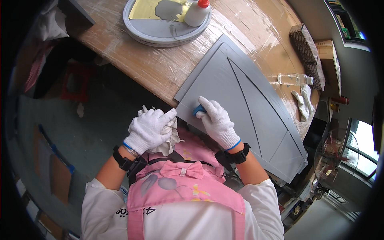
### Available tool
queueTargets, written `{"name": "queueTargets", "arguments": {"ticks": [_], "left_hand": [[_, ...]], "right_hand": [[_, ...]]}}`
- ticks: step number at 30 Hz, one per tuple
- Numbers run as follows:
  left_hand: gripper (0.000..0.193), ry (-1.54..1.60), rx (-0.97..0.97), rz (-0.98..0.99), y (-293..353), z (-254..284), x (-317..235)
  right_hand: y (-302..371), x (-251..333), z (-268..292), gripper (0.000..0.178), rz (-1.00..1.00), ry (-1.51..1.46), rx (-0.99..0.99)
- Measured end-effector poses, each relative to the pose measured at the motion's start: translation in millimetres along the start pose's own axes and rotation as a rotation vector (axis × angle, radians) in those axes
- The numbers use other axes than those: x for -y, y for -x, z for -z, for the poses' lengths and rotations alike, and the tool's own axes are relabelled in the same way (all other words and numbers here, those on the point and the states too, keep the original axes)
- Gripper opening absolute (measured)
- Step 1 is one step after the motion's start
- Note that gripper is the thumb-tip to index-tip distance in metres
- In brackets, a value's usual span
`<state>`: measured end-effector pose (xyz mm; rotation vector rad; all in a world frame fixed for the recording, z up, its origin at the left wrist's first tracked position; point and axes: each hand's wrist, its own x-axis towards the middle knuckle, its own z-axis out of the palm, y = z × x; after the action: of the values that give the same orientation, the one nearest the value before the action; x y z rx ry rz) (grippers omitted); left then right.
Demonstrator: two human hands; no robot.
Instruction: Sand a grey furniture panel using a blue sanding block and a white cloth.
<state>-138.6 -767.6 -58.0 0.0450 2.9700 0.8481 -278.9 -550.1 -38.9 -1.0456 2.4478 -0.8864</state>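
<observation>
A large flat grey panel [224,96] with dark grooved lines lies on top of another grey board at the table's edge. My right hand [218,122], in a white knit glove, is closed on a small blue pad [199,109] at the panel's left part. The fingers hide most of the pad, so its exact kind does not show. My left hand [148,129], gloved the same way, is closed around a crumpled white cloth [170,142] beside the panel's near left corner. Its index finger points toward that corner.
On the film-covered table [140,60] stands a round grey turntable [152,34] with a white red-capped bottle [197,14] and yellow sheet. A clear bottle [294,79], a white glove [305,105] and patterned boxes [306,48] lie right. A fan [336,154] stands beyond.
</observation>
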Motion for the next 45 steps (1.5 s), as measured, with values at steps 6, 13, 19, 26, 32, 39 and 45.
{"name": "queueTargets", "arguments": {"ticks": [6,13,19,26,32,39,45], "left_hand": [[0.058,0.008,0.025,0.004,-2,2,-1],[0.057,-0.005,0.046,0.001,-4,1,-1],[0.058,-0.019,0.042,-0.023,-7,-2,3],[0.058,-0.025,0.076,-0.070,-12,3,1],[0.059,-0.025,0.105,-0.042,-12,7,0],[0.059,-0.097,0.150,-0.081,-21,11,-3],[0.061,-0.099,0.189,-0.061,-20,14,-3]], "right_hand": [[4,1,1,0.046,0.026,-0.029,-0.041],[16,-11,7,0.044,-0.016,-0.020,0.014],[45,-22,28,0.045,-0.133,0.020,0.040],[47,-27,21,0.045,-0.031,0.027,-0.014],[103,-45,52,0.044,-0.223,0.052,-0.029],[98,-45,32,0.044,-0.150,0.024,-0.119],[152,-62,59,0.044,-0.306,0.096,-0.167]]}}
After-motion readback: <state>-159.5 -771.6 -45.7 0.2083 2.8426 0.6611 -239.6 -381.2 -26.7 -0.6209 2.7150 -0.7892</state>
